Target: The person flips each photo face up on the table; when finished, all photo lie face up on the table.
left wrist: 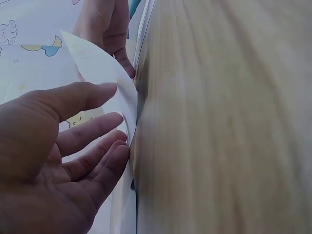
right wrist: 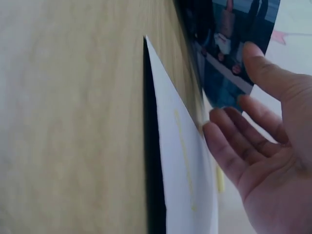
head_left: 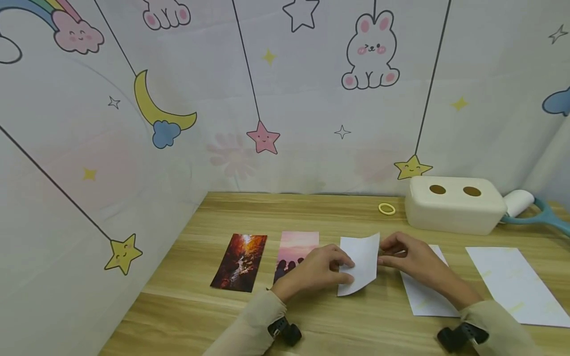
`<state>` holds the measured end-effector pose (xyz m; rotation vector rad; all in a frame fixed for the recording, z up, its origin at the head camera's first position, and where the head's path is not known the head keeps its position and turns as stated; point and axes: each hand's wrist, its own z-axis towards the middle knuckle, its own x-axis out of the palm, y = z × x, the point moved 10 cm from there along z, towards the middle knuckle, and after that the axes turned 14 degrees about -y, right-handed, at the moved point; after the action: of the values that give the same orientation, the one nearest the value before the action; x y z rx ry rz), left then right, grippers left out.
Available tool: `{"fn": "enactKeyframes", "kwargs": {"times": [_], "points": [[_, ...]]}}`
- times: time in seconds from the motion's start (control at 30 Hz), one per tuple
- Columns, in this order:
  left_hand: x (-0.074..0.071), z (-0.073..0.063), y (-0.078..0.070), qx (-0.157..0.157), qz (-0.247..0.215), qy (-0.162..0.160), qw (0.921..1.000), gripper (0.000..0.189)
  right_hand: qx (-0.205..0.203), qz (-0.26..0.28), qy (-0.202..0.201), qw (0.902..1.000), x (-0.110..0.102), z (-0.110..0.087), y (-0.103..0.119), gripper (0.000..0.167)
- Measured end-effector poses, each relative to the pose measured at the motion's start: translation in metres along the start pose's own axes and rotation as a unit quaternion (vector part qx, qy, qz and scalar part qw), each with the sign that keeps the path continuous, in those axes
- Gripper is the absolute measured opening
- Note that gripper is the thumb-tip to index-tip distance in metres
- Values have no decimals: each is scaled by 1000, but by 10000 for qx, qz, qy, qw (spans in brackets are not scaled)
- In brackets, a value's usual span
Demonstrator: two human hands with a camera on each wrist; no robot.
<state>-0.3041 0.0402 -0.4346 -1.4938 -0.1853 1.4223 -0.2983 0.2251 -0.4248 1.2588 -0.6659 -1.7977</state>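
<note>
A photo card (head_left: pixel 359 262) stands tilted up off the table, its white back toward the head camera. The right wrist view shows its dark blue picture side (right wrist: pixel 226 53) with figures of people. My right hand (head_left: pixel 416 262) pinches the card at its right edge between thumb and fingers. The fingertips of my left hand (head_left: pixel 318 269) touch the white back near the left edge, thumb and fingers apart in the left wrist view. Left of the hands lie an autumn-forest photo card (head_left: pixel 239 262) and a pink-sky photo card (head_left: pixel 299 243), partly hidden by my left hand.
A white card (head_left: pixel 427 291) lies partly under my right forearm, and a larger white sheet (head_left: pixel 516 284) lies farther right. At the back stand a cream box (head_left: pixel 454 210) with two holes, a yellow ring (head_left: pixel 386 209), a white roll (head_left: pixel 518 202) and a blue-handled tool (head_left: pixel 541 215).
</note>
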Motion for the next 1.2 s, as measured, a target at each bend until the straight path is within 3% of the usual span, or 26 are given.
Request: {"fn": "enactKeyframes", "kwargs": {"times": [0.13, 0.3, 0.5, 0.67, 1.0, 1.2], "points": [[1, 1, 1, -1, 16, -103, 9999, 25, -188, 123, 133, 9997, 4, -3, 7, 24], [1, 1, 2, -42, 46, -235, 9997, 29, -318, 370, 404, 9980, 11, -7, 14, 29], [1, 2, 3, -76, -27, -377, 9993, 31, -366, 821, 732, 9933, 21, -10, 20, 45], [0, 3, 5, -124, -259, -518, 9982, 30, -389, 863, 907, 9914, 29, -12, 24, 62], [-6, 0, 5, -410, -1092, -851, 9895, 27, -317, 1117, 712, 9907, 41, -16, 29, 74], [-8, 0, 2, -468, -1294, -1040, 9850, 23, -283, 1171, 587, 9910, 42, -16, 33, 72]]}}
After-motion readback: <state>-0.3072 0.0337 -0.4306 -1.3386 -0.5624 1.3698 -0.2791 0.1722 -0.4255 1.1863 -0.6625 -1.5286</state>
